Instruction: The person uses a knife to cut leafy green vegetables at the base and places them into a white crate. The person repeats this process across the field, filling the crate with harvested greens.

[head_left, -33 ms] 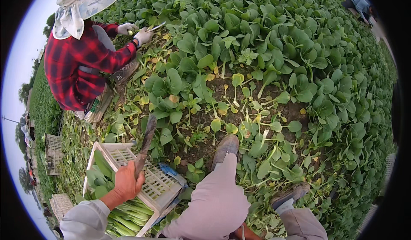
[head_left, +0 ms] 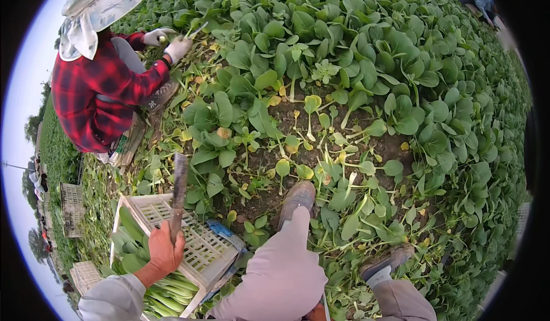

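Observation:
My left hand [head_left: 163, 252] is closed round the handle of a long worn knife [head_left: 179, 186], held upright. Below it a white plastic crate [head_left: 192, 235] holds leafy greens with long pale stems [head_left: 169, 295]. My right hand [head_left: 315, 312] shows only in part at the bottom edge, behind my leg [head_left: 275, 263]; its fingers and anything in them are hidden. My shoes rest among cut stalks and yellowed leaves [head_left: 338, 166] on the soil.
A co-worker [head_left: 97, 97] in a red checked shirt and hat squats at upper left, gloved hands on a knife and stalk. Dense greens [head_left: 401, 69] cover the right side. Another person [head_left: 478, 6] bends at top right. More crates [head_left: 73, 209] stand at left.
The view has shifted slightly. My left hand and the knife sit a little further left in the picture, with the blade more upright. The co-worker's hands have moved slightly.

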